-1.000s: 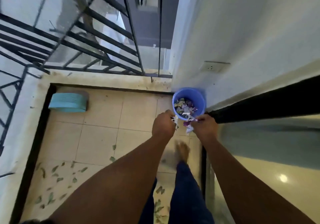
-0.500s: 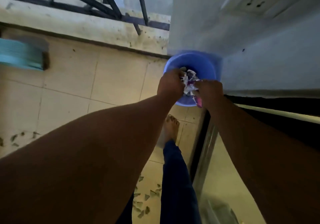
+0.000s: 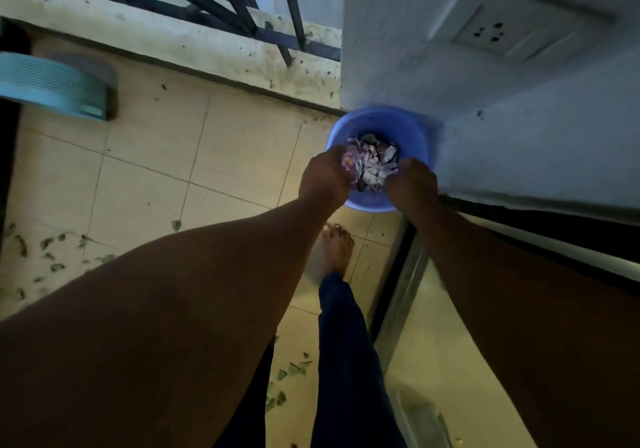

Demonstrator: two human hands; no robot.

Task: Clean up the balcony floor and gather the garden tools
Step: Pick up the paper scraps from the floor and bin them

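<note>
A blue plastic bucket (image 3: pixel 417 136) stands on the tiled balcony floor in the corner against the white wall. Torn white and purple paper scraps (image 3: pixel 372 167) fill its middle. My left hand (image 3: pixel 323 179) is over the bucket's near left rim, and my right hand (image 3: pixel 412 184) is over its near right rim. Both hands curl downward around a wad of the scraps between them, and their fingertips are hidden. Dry green leaf bits (image 3: pixel 45 257) lie scattered on the tiles at the left, and more leaf bits (image 3: pixel 291 371) lie by my leg.
A teal ribbed dustpan (image 3: pixel 52 87) lies at the far left by the ledge. A black metal railing (image 3: pixel 221 1) runs along the stained ledge at the top. A wall socket (image 3: pixel 509 32) sits at the upper right. The sliding-door track (image 3: pixel 398 292) runs right of my bare foot (image 3: pixel 337 247).
I have leaned in closer to the bucket. Both hands with the scraps have dropped from above its near rim down into its mouth.
</note>
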